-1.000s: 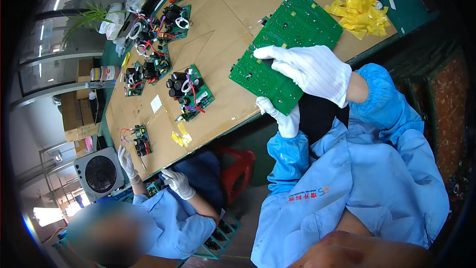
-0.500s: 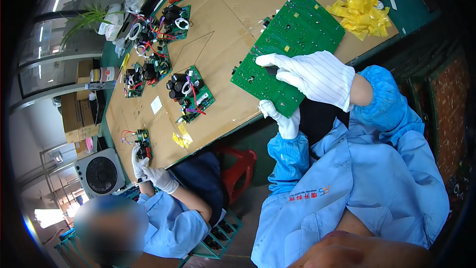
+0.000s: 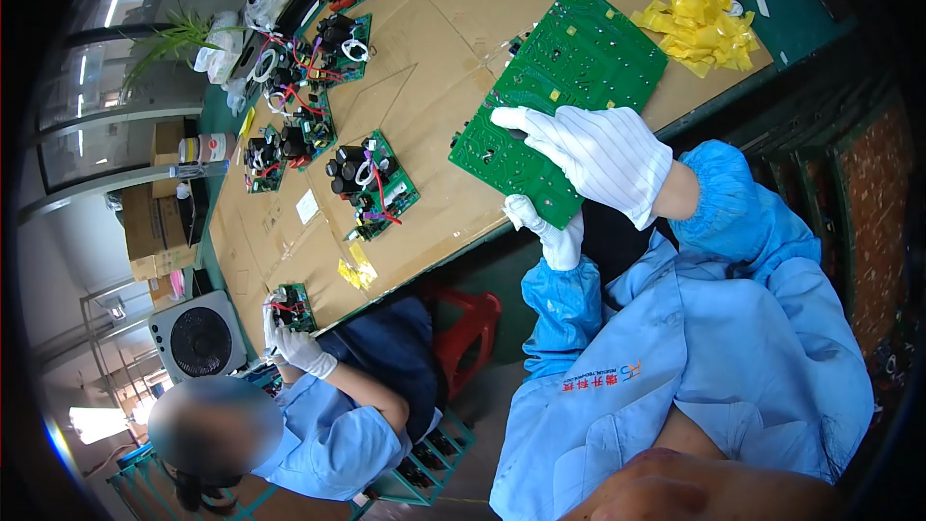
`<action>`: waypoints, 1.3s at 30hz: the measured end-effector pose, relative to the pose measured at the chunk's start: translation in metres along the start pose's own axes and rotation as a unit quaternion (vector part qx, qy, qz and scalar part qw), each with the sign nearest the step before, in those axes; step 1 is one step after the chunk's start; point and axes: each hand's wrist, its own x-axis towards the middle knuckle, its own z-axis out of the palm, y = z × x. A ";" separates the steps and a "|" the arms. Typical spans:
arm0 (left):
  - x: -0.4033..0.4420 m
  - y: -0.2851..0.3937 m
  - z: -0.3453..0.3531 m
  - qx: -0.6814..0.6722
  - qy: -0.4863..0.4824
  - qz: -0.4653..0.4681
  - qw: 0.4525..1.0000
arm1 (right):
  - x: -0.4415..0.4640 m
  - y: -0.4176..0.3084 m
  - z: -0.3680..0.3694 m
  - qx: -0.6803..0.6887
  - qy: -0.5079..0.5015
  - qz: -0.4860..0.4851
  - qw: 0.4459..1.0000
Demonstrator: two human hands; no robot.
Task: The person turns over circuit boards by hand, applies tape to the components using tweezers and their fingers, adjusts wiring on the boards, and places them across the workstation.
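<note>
A large green circuit board (image 3: pixel 569 68) is tilted in front of me, its flat soldered side facing up and some parts peeking out under its far left edge. My left hand (image 3: pixel 542 230), in a white glove, grips the board's near edge at the lower left corner. Over the board's lower half lies my right hand (image 3: pixel 593 156), in a striped white glove, its fingers closed together around a small dark thing (image 3: pixel 518 133). Most of that thing is hidden by the fingers, so I cannot make out what it is.
Several boards with black capacitors and wires (image 3: pixel 371 183) stand on the cardboard-covered table (image 3: pixel 434 106). Crumpled yellow tape (image 3: pixel 704 19) lies at the right, more tape (image 3: pixel 357 268) at the near edge. A gloved co-worker (image 3: pixel 333 434) handles a small board (image 3: pixel 292 307) at the lower left; a fan (image 3: pixel 198 336) stands beyond.
My right hand has shifted slightly over the board, which has moved only a little. The co-worker's hands have come together at the small board, which now sits turned and closer to them.
</note>
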 end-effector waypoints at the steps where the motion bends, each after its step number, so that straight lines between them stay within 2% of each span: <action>1: 0.000 -0.002 -0.002 -0.001 -0.002 0.004 1.000 | 0.001 0.002 0.002 0.000 0.002 0.001 1.000; 3: 0.000 -0.002 -0.004 -0.003 -0.004 0.009 1.000 | 0.006 0.010 0.008 0.175 0.027 -0.005 0.984; 4: 0.000 -0.001 -0.004 -0.004 -0.014 0.012 1.000 | 0.007 0.015 0.011 0.175 0.027 -0.006 0.984; 6: 0.000 -0.002 -0.004 -0.008 -0.023 0.015 1.000 | 0.012 0.021 0.011 0.157 0.157 -0.112 0.969; 7: 0.000 -0.002 -0.004 -0.010 -0.021 0.015 1.000 | 0.007 0.016 0.001 0.199 0.068 -0.028 0.977; 8: 0.001 -0.002 -0.004 -0.011 -0.019 0.014 1.000 | 0.007 0.014 0.000 0.199 0.068 -0.028 0.977; 10: 0.001 -0.002 -0.002 -0.010 -0.019 0.017 1.000 | 0.007 0.012 -0.001 0.130 -0.032 -0.017 0.991; 12: 0.001 -0.003 -0.003 -0.009 -0.018 0.022 1.000 | 0.006 0.015 0.003 0.140 -0.016 -0.040 0.989; 14: 0.001 -0.006 -0.008 0.017 -0.016 0.020 1.000 | 0.006 0.012 -0.006 0.137 -0.072 -0.015 0.988; 18: 0.000 -0.006 -0.009 0.033 -0.013 0.024 0.999 | 0.004 0.014 -0.004 0.156 -0.074 -0.025 0.985; 24: 0.002 -0.004 -0.007 -0.004 0.010 -0.001 1.000 | 0.001 0.005 0.004 0.048 -0.023 -0.032 0.998; 26: 0.002 -0.004 -0.007 -0.013 0.003 0.007 1.000 | 0.004 -0.001 -0.004 0.018 -0.092 0.031 0.995; 27: 0.003 -0.005 -0.007 -0.012 0.001 0.007 1.000 | 0.004 0.001 -0.001 0.018 -0.090 0.031 0.995; 30: 0.005 -0.005 -0.007 -0.019 -0.007 0.031 0.999 | 0.006 0.013 -0.003 0.242 0.051 0.017 0.969; 32: 0.003 -0.002 -0.004 0.022 -0.010 0.024 0.999 | 0.007 0.026 -0.010 0.233 0.122 -0.038 0.964; 37: 0.004 0.001 -0.002 -0.028 -0.014 0.026 0.999 | -0.004 0.046 -0.020 0.211 0.067 0.011 0.975; 39: 0.002 0.002 -0.001 -0.026 -0.011 0.015 0.999 | -0.008 0.047 -0.016 0.125 0.042 -0.039 0.990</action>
